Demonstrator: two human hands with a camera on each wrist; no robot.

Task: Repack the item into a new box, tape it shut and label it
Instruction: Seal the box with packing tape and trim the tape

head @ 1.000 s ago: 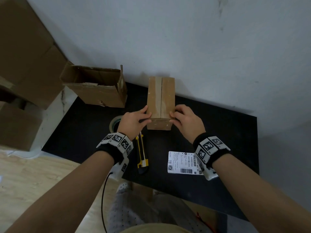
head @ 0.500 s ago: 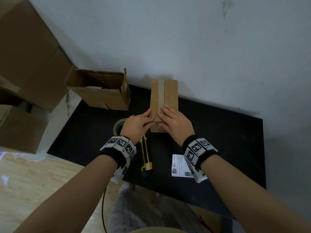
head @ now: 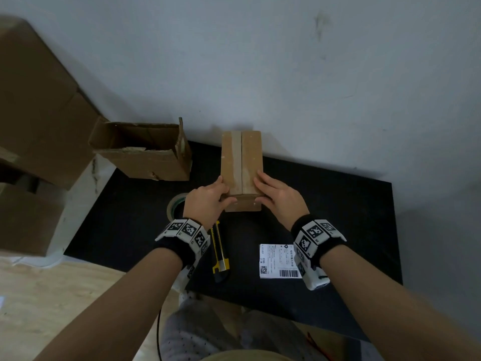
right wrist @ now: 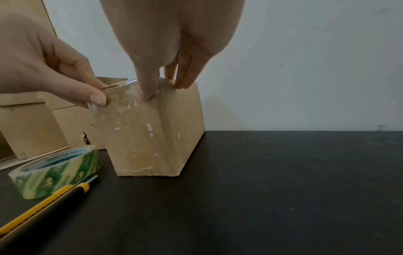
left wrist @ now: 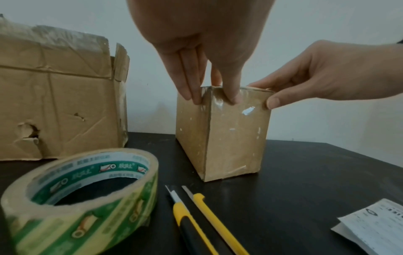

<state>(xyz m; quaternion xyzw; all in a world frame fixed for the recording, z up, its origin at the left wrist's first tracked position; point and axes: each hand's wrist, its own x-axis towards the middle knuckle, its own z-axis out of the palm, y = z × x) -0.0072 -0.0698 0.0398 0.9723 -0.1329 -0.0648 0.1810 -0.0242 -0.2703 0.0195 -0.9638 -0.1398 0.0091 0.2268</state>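
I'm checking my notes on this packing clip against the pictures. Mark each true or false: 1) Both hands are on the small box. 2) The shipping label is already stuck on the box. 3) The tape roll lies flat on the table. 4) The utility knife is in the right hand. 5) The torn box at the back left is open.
1) True: the left hand and the right hand press the tape end on the small box.
2) False: the shipping label lies on the table.
3) True: the tape roll lies flat.
4) False: the utility knife lies on the table.
5) True: the torn box is open.
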